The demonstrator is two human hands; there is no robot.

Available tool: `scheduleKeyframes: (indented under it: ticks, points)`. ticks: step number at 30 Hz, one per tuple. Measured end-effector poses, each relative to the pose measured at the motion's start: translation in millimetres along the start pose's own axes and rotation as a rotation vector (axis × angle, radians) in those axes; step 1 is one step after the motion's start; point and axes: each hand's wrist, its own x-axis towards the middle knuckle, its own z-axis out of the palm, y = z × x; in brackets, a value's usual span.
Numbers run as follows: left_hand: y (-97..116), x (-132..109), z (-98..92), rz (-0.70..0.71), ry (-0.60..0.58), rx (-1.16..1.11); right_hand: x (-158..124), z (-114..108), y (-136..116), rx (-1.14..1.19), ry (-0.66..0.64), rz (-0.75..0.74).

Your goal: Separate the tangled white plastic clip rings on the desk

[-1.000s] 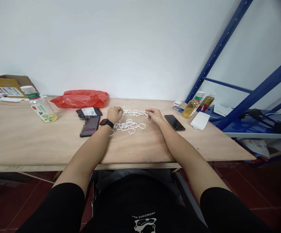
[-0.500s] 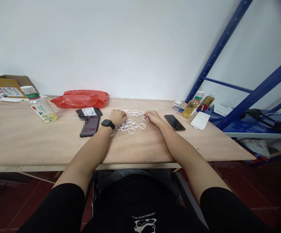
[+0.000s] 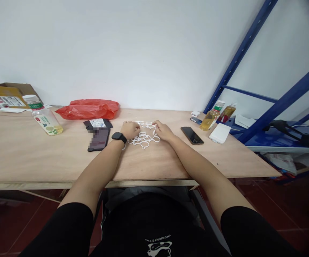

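Observation:
Several white plastic rings with small tabs (image 3: 144, 144) lie in a loose pile on the wooden table, between my two hands. More rings (image 3: 145, 125) form a group just behind it. My right hand (image 3: 163, 130) pinches one white ring (image 3: 154, 131) at the right side of that rear group. My left hand (image 3: 130, 130), with a black watch on its wrist, rests at the left side of the rings. Its fingers are curled down, and what they hold, if anything, is hidden. Part of another ring (image 3: 123, 146) shows beside the left wrist.
Left of my hands are a dark phone (image 3: 101, 140), a black packet (image 3: 98, 123), a red plastic bag (image 3: 90, 109) and a bottle (image 3: 46, 119). On the right lie another phone (image 3: 192, 135), a white case (image 3: 220, 133) and a drink bottle (image 3: 210, 119), near a blue metal rack (image 3: 274, 101).
My right hand has moved a little to the left with the white ring, closer to the rear group. The left hand has hardly moved.

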Motion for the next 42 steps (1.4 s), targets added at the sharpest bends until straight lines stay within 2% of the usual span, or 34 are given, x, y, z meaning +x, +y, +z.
scheduleKeyframes:
  ticks: [4,6,9,11,15,18,22,28,32,34,37,39,42]
  points:
    - [-2,-1,2.0,-0.01,0.001,-0.003,-5,5,-25,-0.011,-0.127,-0.19]
    - [-2,-1,2.1,-0.014,-0.012,-0.003,-3,4,-27,-0.012,-0.102,-0.206]
    - [-2,-1,1.5,-0.009,-0.035,-0.001,1,-3,-11,-0.082,0.023,-0.103]
    - [-1,-1,1.0,-0.006,-0.044,-0.002,1,-9,7,-0.182,0.052,0.007]
    - [-1,-1,1.9,-0.007,-0.04,-0.015,-3,-17,38,-0.314,-0.096,0.133]
    - [-3,0,4.0,0.011,-0.013,-0.042,-4,-15,48,-0.295,-0.118,0.142]
    - [-5,3,5.9,0.073,0.04,-0.097,0,-7,37,-0.08,-0.068,0.051]
    - [11,4,1.7,0.285,0.104,-0.234,9,9,-9,0.451,-0.007,0.032]
    - [19,3,-2.0,0.224,0.075,-0.279,15,17,-22,0.664,0.045,0.036]
    - [18,3,-2.0,0.156,0.095,-0.299,17,16,-17,0.615,0.102,0.065]
    - [14,4,0.6,0.042,0.182,-0.371,17,14,0,0.362,0.155,0.079]
    - [11,4,3.1,-0.028,0.231,-0.447,17,13,12,0.156,0.089,0.011]
    - [6,5,6.7,-0.117,0.278,-0.574,18,15,23,-0.038,-0.088,-0.056]
